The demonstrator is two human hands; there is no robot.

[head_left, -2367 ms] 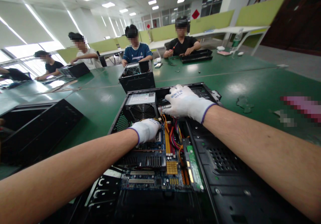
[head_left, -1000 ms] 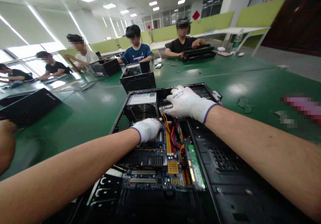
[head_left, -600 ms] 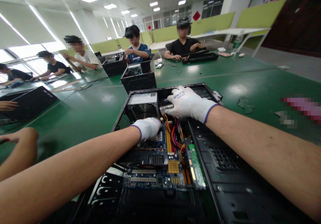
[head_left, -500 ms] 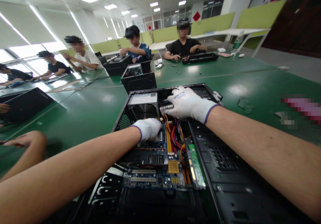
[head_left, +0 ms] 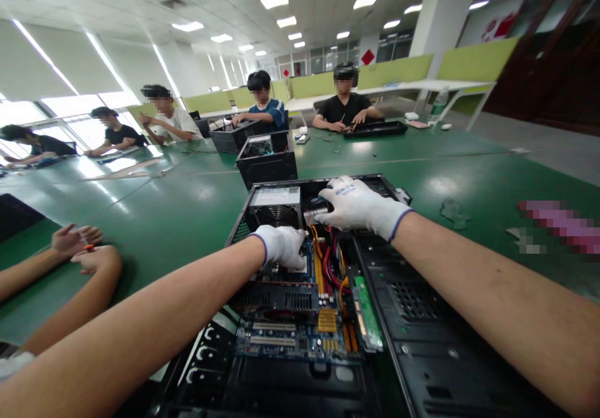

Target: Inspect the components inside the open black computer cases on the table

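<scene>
Flat blue printed-circuit motherboard (head_left: 307, 332), nearer you than the boxy grey-metal power supply (head_left: 281, 200): judged stiff, fragile; hold its edges. Your white-gloved left hand (head_left: 284, 246) curls over it, grip unclear; your white-gloved right hand (head_left: 354, 204) spreads beside the supply.

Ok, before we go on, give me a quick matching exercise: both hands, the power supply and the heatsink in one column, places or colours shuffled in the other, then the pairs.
Things
1. Left hand
2. Right hand
3. Power supply
4. Heatsink

Places or colours
A. Gold-coloured
B. In the far left corner of the open case
C. White-gloved, reaching over the motherboard just on the near side of the fan
D. White-gloved, at the case's far side, right of the power supply

Pairs
1-C, 2-D, 3-B, 4-A
</scene>
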